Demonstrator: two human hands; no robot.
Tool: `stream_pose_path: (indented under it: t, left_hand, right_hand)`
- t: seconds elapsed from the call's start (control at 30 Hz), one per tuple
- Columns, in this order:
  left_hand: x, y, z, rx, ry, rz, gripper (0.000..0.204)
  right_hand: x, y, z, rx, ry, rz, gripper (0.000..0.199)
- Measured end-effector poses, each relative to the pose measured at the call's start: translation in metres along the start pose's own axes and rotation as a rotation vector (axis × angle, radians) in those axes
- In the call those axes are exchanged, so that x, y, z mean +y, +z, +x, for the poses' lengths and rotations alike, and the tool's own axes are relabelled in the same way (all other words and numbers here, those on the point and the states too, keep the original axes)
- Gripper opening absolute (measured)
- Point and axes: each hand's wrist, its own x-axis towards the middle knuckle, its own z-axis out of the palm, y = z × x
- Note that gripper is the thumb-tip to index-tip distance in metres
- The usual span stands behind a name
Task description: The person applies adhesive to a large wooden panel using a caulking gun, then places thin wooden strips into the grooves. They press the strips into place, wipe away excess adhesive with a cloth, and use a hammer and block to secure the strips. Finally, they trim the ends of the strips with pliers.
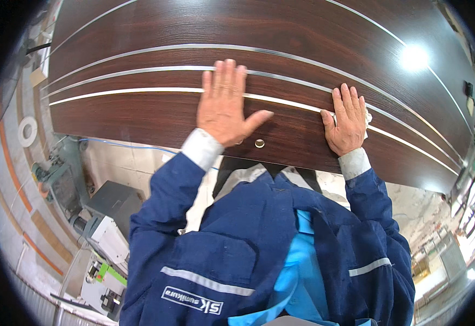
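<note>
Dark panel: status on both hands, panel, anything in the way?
Left hand palm down across pale strips. Right hand palm down over crumpled white material. Dark panel beneath both. Hands and material hide parts of the strips.

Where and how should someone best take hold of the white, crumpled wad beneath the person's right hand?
Probably pinch the folds of the white, crumpled wad that show past the outer edge of the right hand, coming from the right. The flat hand hides its middle against the dark brown, wood-grain panel; its bunched shape there should suit fingertips.
</note>
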Motion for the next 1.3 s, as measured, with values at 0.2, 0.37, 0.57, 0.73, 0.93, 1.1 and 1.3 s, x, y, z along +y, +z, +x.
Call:
stream_pose_path:
  t: [0.2,0.37,0.57,0.73,0.93,1.1,1.3]
  left_hand:
    - [-0.044,0.003,-0.007,-0.061,0.044,0.026,0.114]
    - [-0.041,0.004,-0.007,-0.082,0.016,0.022,0.116]
    - [-0.036,0.005,-0.006,-0.07,-0.028,0.024,0.114]
    - [-0.031,0.005,-0.006,-0.063,-0.06,0.043,0.112]
    - [-0.04,0.003,-0.017,-0.072,0.037,0.032,0.114]
    - [-0.042,0.003,-0.019,-0.077,0.041,0.036,0.116]
    - [-0.037,-0.003,-0.016,-0.1,0.016,0.045,0.115]
  right_hand:
    - [-0.001,-0.002,0.002,-0.001,-0.001,-0.012,0.057]
    - [0.002,0.0,0.0,-0.008,-0.002,-0.01,0.059]
    - [-0.001,0.0,0.001,-0.001,-0.019,-0.033,0.06]
    - [0.0,0.0,0.001,-0.012,-0.011,-0.026,0.059]
    - [0.001,-0.001,0.002,-0.026,-0.016,-0.033,0.059]
    - [0.003,0.001,0.0,-0.018,-0.024,-0.029,0.059]
    - [0.002,-0.001,0.001,-0.021,-0.024,-0.012,0.059]
